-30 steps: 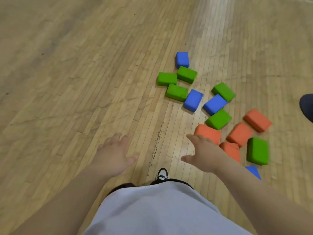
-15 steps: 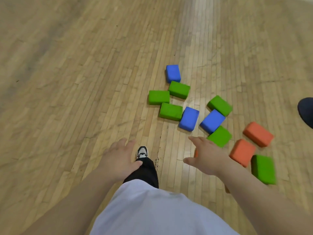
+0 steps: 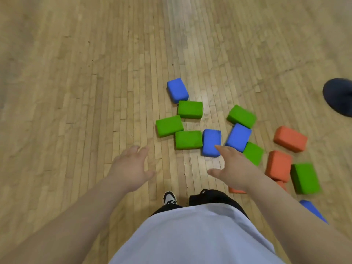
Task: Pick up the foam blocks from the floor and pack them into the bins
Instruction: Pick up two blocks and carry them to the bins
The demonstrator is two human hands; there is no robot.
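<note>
Foam blocks [image 3: 188,140] in green, blue and orange lie clustered on the wooden floor [image 3: 76,92]. We hold our left hand [image 3: 131,168] and right hand [image 3: 234,170] out with fingers spread, gripping nothing; our right forefinger points over a blue block [image 3: 210,140], and whether it touches, we cannot tell.

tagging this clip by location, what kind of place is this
Probably a gym or sports hall. A wide floor of narrow varnished wooden strips fills the view, and soft play blocks lie scattered on it, among them a blue block, a green block and an orange block.
</note>
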